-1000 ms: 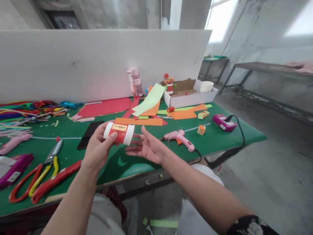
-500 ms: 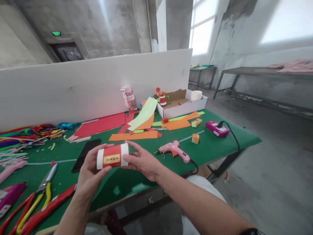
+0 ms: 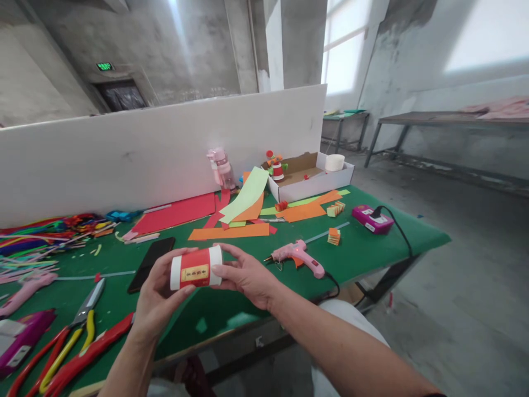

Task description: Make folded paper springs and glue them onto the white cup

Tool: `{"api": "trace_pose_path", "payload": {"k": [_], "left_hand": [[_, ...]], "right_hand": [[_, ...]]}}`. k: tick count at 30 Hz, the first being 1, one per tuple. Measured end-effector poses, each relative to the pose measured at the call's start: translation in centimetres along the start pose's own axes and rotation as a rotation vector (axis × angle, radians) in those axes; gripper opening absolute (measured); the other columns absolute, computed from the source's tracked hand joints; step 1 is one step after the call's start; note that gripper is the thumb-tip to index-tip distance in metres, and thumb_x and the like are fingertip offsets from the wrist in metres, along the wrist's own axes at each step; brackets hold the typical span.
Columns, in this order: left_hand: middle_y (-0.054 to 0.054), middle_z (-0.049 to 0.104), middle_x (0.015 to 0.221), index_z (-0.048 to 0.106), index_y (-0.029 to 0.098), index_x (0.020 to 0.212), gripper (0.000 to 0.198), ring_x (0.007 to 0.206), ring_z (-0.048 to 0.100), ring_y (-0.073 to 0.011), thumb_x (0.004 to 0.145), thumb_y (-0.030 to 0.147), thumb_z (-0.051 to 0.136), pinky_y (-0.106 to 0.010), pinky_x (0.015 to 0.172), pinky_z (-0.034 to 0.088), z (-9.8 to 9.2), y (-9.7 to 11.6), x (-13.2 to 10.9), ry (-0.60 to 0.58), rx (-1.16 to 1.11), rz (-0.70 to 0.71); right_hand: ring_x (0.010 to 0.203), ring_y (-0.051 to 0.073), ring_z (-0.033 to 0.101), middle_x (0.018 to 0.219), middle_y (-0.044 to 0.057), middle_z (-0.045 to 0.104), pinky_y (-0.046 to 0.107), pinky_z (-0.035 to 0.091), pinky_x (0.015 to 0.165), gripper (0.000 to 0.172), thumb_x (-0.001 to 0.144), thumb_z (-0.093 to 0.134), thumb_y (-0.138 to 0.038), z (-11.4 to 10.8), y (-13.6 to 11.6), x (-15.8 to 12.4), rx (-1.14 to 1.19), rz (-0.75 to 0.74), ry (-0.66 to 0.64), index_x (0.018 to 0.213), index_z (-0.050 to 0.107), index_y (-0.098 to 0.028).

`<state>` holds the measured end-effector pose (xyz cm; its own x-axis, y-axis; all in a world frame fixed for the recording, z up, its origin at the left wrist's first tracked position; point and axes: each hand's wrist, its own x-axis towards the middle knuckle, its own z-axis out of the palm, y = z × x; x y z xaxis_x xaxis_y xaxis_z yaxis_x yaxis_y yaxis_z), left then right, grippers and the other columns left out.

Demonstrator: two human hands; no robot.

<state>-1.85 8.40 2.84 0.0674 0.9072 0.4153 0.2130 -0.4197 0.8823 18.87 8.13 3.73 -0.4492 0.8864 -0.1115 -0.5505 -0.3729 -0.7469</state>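
Observation:
Between my two hands, above the front of the green table, lies a white paper cup [image 3: 177, 273] on its side, wrapped in a red band with a gold label. My left hand [image 3: 159, 295] is closed around the cup's left end, thumb below. At the other end my right hand [image 3: 250, 278] grips it, with the thumb on the front and fingers behind. A pink glue gun [image 3: 300, 256] rests right of my right hand, its small light lit. Behind my left hand lies a black phone [image 3: 151, 263], partly covered by it.
Shears [image 3: 87, 306] and red-handled pliers [image 3: 91, 350] lie at the left front, near a purple power strip [image 3: 31, 339]. Orange strips [image 3: 229, 231], red card [image 3: 177, 214] and a pink bottle [image 3: 222, 168] sit farther back. A box [image 3: 314, 184] stands behind; another power strip [image 3: 372, 219] lies right.
The whole view has shifted slightly, so everything appears a little to the right and lower. Both hands keep hold of the cup, which looks slightly more tilted.

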Motion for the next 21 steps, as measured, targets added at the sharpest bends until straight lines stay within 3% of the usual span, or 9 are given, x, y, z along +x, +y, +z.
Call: {"api": "trace_pose_path", "payload": {"k": [7, 15, 17, 21], "left_hand": [[-0.009, 0.072, 0.123, 0.062, 0.025, 0.118, 0.056, 0.098, 0.072, -0.0279, 0.068, 0.034, 0.085, -0.032, 0.074, 0.063, 0.2, 0.9, 0.0, -0.021, 0.026, 0.014], [-0.010, 0.070, 0.123, 0.059, 0.023, 0.125, 0.068, 0.101, 0.070, -0.0281, 0.066, 0.044, 0.084, -0.032, 0.078, 0.061, 0.6, 1.6, -0.4, 0.066, 0.070, -0.015], [-0.010, 0.070, 0.122, 0.057, 0.022, 0.129, 0.071, 0.099, 0.070, -0.0271, 0.068, 0.049, 0.081, -0.033, 0.077, 0.060, 0.4, 1.9, -0.3, 0.085, 0.118, -0.027], [-0.007, 0.070, 0.112, 0.053, 0.022, 0.131, 0.073, 0.093, 0.069, -0.0262, 0.070, 0.058, 0.074, -0.036, 0.079, 0.057, 0.3, 2.4, 0.1, 0.096, 0.424, -0.041]], "right_hand": [[0.080, 0.013, 0.071, 0.090, -0.003, 0.071, 0.030, 0.058, 0.082, 0.085, 0.050, 0.096, -0.042, -0.3, 0.0, 0.1, -0.003, -0.013, -0.027, 0.125, 0.058, -0.024], [0.092, 0.014, 0.070, 0.100, -0.001, 0.070, 0.029, 0.056, 0.088, 0.091, 0.059, 0.092, -0.047, -0.5, -0.2, -0.2, -0.041, 0.035, -0.114, 0.137, 0.050, -0.027], [0.092, 0.015, 0.069, 0.103, 0.001, 0.070, 0.028, 0.057, 0.082, 0.079, 0.068, 0.087, -0.050, -0.8, -0.6, 0.0, -0.114, 0.012, -0.050, 0.135, 0.052, -0.026], [0.082, 0.012, 0.066, 0.104, 0.003, 0.068, 0.024, 0.057, 0.069, 0.032, 0.086, 0.070, -0.044, -2.4, -2.2, 0.5, -0.343, -0.197, 0.300, 0.110, 0.065, -0.022]]}}
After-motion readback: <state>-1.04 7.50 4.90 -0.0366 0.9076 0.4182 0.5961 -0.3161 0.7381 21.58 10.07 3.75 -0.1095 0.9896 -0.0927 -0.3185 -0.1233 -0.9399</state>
